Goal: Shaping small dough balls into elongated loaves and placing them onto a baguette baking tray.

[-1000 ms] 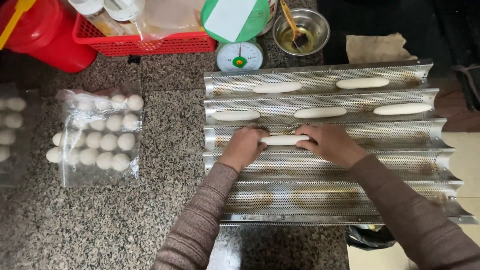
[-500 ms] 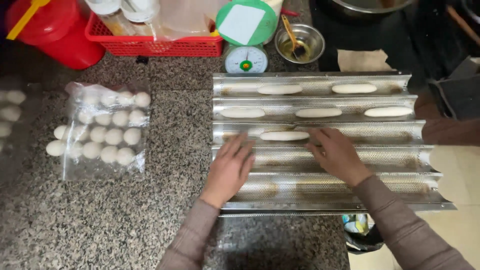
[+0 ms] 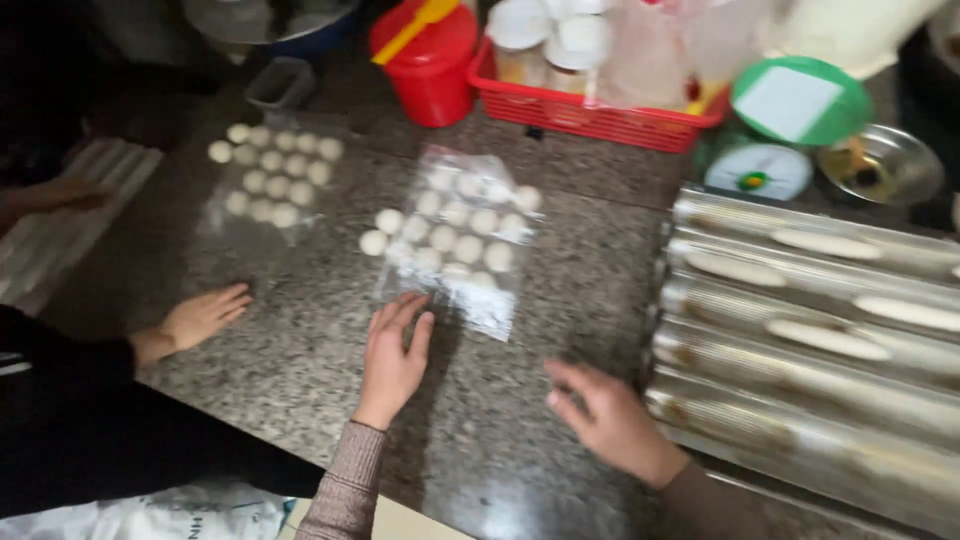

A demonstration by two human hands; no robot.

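My left hand lies flat and open on the granite counter, its fingertips at the near edge of a clear plastic sheet that carries several round dough balls. My right hand hovers open above the counter, just left of the corrugated metal baguette tray. Several long shaped dough pieces rest in the tray's channels. Both hands hold nothing.
Another person's hand in a dark sleeve rests on the counter at the left. A second sheet of dough balls lies farther back. A red bucket, red basket, green scale and metal bowl line the back.
Both hands left the baguette tray and moved left to the counter. The view swung left, bringing in the dough-ball sheets and another person's hand.
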